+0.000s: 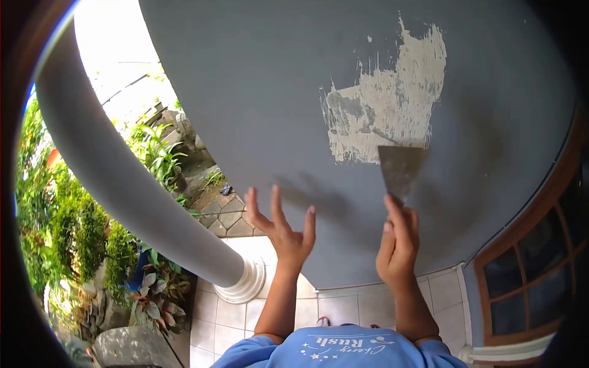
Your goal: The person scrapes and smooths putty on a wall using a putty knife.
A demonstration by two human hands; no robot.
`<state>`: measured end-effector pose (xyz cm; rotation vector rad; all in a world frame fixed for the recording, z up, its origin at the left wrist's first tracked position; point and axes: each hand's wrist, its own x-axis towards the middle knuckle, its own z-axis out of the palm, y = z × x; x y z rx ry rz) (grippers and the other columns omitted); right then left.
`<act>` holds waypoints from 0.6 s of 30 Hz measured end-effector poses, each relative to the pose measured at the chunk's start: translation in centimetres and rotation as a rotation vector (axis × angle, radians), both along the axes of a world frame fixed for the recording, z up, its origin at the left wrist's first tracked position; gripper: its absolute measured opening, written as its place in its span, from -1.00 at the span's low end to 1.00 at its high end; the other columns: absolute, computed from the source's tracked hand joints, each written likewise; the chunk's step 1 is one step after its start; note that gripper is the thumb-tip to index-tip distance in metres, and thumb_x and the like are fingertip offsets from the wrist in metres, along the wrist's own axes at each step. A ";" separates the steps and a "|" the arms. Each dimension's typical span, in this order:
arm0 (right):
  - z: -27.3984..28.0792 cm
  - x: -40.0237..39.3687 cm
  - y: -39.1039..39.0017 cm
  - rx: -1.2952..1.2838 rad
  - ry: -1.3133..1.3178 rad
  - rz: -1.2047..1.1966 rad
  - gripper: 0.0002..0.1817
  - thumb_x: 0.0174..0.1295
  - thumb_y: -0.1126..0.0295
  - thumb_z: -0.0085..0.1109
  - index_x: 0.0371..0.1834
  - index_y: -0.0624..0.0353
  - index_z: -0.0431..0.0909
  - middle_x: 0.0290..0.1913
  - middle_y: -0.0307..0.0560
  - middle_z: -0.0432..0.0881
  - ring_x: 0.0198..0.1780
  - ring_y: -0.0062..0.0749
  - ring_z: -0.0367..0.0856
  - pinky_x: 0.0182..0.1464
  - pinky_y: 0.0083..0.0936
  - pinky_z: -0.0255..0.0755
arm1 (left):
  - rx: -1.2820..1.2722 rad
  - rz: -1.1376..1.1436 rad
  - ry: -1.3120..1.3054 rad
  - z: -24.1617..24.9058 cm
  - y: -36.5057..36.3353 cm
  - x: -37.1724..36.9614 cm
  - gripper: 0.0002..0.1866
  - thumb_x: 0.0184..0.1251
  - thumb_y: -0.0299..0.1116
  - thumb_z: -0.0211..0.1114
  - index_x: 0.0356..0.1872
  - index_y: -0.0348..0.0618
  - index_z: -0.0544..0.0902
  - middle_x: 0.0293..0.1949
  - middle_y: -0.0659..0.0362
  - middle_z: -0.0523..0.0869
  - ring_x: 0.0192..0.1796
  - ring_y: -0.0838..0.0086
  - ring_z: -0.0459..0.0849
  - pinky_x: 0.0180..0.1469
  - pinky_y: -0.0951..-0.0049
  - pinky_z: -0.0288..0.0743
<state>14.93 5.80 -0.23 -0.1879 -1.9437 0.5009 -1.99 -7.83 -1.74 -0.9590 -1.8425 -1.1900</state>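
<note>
My right hand (400,245) grips a putty knife (402,168) by its lower end, the wide metal blade pointing up. The blade's top edge lies over the lower right part of a rough, pale patch (399,98) on the grey wall (257,92). Bare grey shows through the patch in places, and its edges are streaky. To the left and lower, my left hand (286,233) is raised in front of the wall with its fingers spread and nothing in it. A shadow falls on the wall beside it.
A round grey column (135,178) with a white base (242,285) stands at the left, with green plants (80,227) beyond it. A brown-framed window (527,270) is at the lower right. White floor tiles (230,313) lie below the wall.
</note>
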 end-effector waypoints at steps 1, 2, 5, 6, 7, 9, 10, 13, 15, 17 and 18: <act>0.1 -0.3 0.3 0.043 0.052 -0.096 -0.44 0.40 0.58 0.09 0.49 0.30 0.35 -0.13 0.11 0.54 -0.26 -0.20 0.61 -0.21 -0.39 0.54 | 0.007 0.053 0.032 -0.5 0.3 -1.9 -0.03 0.28 0.12 0.44 0.55 -0.19 0.20 0.53 -0.44 -0.19 0.56 -0.41 -0.17 0.47 -0.37 -0.16; -0.1 -1.0 0.3 0.030 0.071 -0.123 -0.45 0.40 0.58 0.09 0.49 0.28 0.36 -0.17 0.08 0.54 -0.29 -0.23 0.60 -0.24 -0.40 0.54 | 0.015 0.109 0.068 -1.0 0.5 -3.3 0.10 0.20 0.18 0.49 0.60 -0.17 0.11 0.54 -0.48 -0.31 0.57 -0.49 -0.29 0.46 -0.47 -0.24; -1.2 -2.5 -0.1 -0.032 0.039 -0.189 -0.45 0.42 0.57 0.08 0.50 0.20 0.38 -0.26 -0.01 0.57 -0.36 -0.30 0.58 -0.31 -0.43 0.51 | -0.295 0.248 0.047 -2.4 1.3 -5.0 0.49 -0.06 0.27 0.62 0.65 -0.14 -0.28 0.50 -0.52 -0.61 0.53 -0.57 -0.59 0.40 -0.61 -0.41; -1.5 -2.9 -0.4 -0.056 0.011 -0.208 -0.45 0.42 0.57 0.08 0.50 0.17 0.38 -0.28 -0.04 0.58 -0.37 -0.33 0.58 -0.33 -0.44 0.50 | -0.308 0.235 0.059 -2.8 1.3 -5.6 0.54 -0.14 0.29 0.64 0.65 -0.13 -0.32 0.47 -0.56 -0.65 0.50 -0.62 -0.63 0.36 -0.65 -0.45; -1.8 -3.3 -0.5 -0.070 0.000 -0.238 -0.45 0.43 0.56 0.08 0.50 0.17 0.39 -0.29 -0.05 0.58 -0.39 -0.33 0.57 -0.34 -0.43 0.50 | -0.321 0.222 0.073 -3.3 1.3 -6.1 0.60 -0.21 0.31 0.66 0.64 -0.13 -0.35 0.45 -0.60 -0.68 0.47 -0.66 -0.67 0.32 -0.70 -0.49; -1.6 -4.1 -0.7 -0.058 0.034 -0.274 -0.45 0.43 0.55 0.08 0.50 0.13 0.40 -0.32 -0.07 0.57 -0.41 -0.34 0.57 -0.35 -0.43 0.49 | -0.340 0.203 0.086 -3.5 1.3 -6.6 0.68 -0.32 0.34 0.69 0.64 -0.11 -0.40 0.41 -0.66 -0.70 0.44 -0.71 -0.71 0.28 -0.74 -0.53; -0.7 -4.6 -0.4 -0.035 0.080 -0.281 -0.45 0.43 0.55 0.08 0.50 0.10 0.41 -0.34 -0.09 0.57 -0.42 -0.35 0.57 -0.36 -0.43 0.49 | -0.350 0.198 0.085 -3.4 1.2 -6.5 0.70 -0.36 0.35 0.69 0.64 -0.10 -0.41 0.41 -0.67 -0.70 0.43 -0.72 -0.71 0.27 -0.75 -0.53; 2.8 -5.9 0.1 -0.002 0.130 -0.313 -0.44 0.42 0.55 0.06 0.50 0.01 0.43 -0.38 -0.12 0.55 -0.42 -0.35 0.58 -0.38 -0.42 0.49 | -0.390 0.176 0.093 -4.2 0.8 -7.1 0.74 -0.42 0.35 0.70 0.64 -0.06 -0.42 0.41 -0.69 -0.68 0.42 -0.75 -0.70 0.26 -0.76 -0.55; 4.3 -6.4 -0.2 0.026 0.144 -0.361 -0.43 0.41 0.55 0.05 0.50 -0.03 0.44 -0.40 -0.13 0.54 -0.43 -0.33 0.59 -0.39 -0.40 0.50 | -0.413 0.167 0.104 -4.7 0.6 -7.3 0.74 -0.44 0.34 0.71 0.64 -0.04 -0.42 0.41 -0.69 -0.67 0.41 -0.77 -0.69 0.26 -0.77 -0.55; 5.0 -7.1 -0.7 0.075 0.175 -0.435 -0.43 0.40 0.54 0.06 0.49 -0.07 0.46 -0.41 -0.12 0.54 -0.45 -0.31 0.60 -0.42 -0.36 0.51 | -0.426 0.165 0.128 -4.9 0.6 -7.5 0.73 -0.44 0.32 0.72 0.64 -0.02 -0.41 0.41 -0.69 -0.65 0.40 -0.80 -0.69 0.25 -0.78 -0.55; 4.7 -7.3 -1.2 0.042 0.139 -0.478 -0.44 0.40 0.53 0.07 0.48 -0.07 0.47 -0.41 -0.12 0.54 -0.47 -0.29 0.60 -0.42 -0.34 0.51 | -0.430 0.158 0.129 -5.1 0.5 -7.6 0.72 -0.43 0.32 0.72 0.65 -0.01 -0.40 0.42 -0.69 -0.64 0.40 -0.80 -0.68 0.24 -0.78 -0.55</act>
